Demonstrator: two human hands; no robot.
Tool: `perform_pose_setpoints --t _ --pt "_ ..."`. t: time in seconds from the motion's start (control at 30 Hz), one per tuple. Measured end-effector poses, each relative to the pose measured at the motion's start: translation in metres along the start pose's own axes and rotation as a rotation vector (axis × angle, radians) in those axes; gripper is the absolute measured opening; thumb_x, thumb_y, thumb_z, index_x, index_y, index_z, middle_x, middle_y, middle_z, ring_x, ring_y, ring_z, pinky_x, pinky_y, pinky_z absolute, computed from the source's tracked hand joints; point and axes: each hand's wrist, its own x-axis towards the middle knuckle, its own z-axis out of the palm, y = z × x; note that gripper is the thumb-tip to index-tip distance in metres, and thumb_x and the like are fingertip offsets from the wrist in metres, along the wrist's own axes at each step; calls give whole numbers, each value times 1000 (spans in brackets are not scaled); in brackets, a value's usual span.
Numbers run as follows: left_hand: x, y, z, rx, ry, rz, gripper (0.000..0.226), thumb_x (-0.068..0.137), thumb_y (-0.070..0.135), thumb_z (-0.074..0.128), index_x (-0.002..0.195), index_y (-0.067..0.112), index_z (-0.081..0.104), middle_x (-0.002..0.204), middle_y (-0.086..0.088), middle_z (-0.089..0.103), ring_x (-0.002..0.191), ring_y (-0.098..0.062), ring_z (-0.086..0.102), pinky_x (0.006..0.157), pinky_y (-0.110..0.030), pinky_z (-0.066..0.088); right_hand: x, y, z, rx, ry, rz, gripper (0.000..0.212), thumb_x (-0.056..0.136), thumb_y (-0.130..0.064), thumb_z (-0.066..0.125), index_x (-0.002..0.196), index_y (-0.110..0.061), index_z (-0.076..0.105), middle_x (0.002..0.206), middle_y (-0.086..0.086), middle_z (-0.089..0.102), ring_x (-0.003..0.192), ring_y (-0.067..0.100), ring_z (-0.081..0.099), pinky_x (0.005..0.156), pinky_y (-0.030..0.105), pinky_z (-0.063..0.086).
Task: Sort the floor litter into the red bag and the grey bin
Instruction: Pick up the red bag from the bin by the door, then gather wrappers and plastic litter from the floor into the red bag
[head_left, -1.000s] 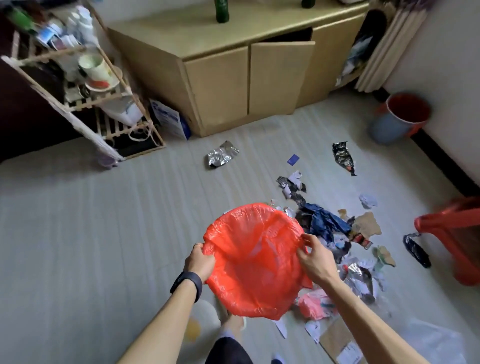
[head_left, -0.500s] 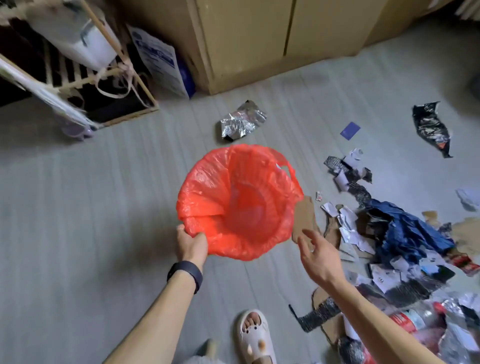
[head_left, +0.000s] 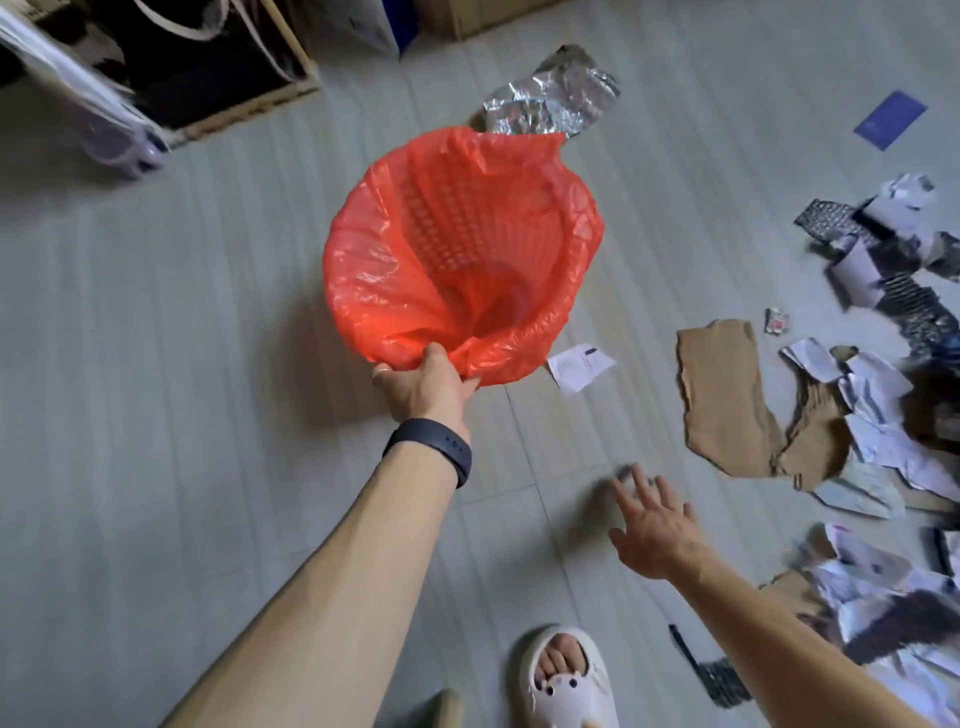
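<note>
Red thin plastic bag (head_left: 462, 249) sat centre frame, mouth wide open and tilted toward the camera, with a lattice pattern showing through the plastic on its far wall. We could not tell whether its base touched the pale grey plank floor (head_left: 156, 364) or hung just above it. Left hand (head_left: 423, 387) gripped the bag's near rim, thumb on top and fingers curled under the bunched plastic, with a black wristband (head_left: 431, 449) on that wrist. Right hand (head_left: 652, 525) was low and to the right, well apart from the bag, fingers spread and straight, holding nothing, slightly blurred.

We noted a white paper slip (head_left: 579, 366) on the floor just beside the bag's near-right edge. Crumpled silver foil wrapper (head_left: 550, 93) lay just beyond the bag's far rim, partly hidden by it. Torn brown cardboard piece (head_left: 727, 395) lay further right, between the slip and a heap of torn white papers (head_left: 883, 441). Black-and-white patterned scraps (head_left: 883, 244) sat above that heap near the right edge, and a small blue card (head_left: 891, 119) lay alone at the top right.

White slipper (head_left: 563, 675) with toes showing was at the bottom, between the two forearms. Wooden rack (head_left: 249, 98) stood at the top left, blurred.
</note>
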Motion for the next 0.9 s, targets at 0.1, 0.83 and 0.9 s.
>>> perform_pose_setpoints --t 0.1,0.83,0.9 --pt "4 -5 -7 31 -32 -26 60 87 7 55 139 23 30 125 -17 51 100 -39 63 47 -31 55 5 2 9 -63 -12 -10 76 98 -47 42 156 -33 -5 164 -2 -21 152 28 -5 117 56 18" --pt "-107 165 145 1325 -588 1068 33 87 22 59 120 21 58 125 -3 49 117 -26 52 100 -34 40 -106 11 -233 343 298 -4 72 94 -53 48 154 -30 16 159 0 26 134 31 39 103 42 45" --pt "-66 172 204 1503 -617 1127 32 88 26 56 120 23 59 130 0 46 124 -24 46 103 -35 40 -62 8 -246 371 294 19 71 94 -51 50 154 -31 17 158 1 26 134 31 39 105 41 44"
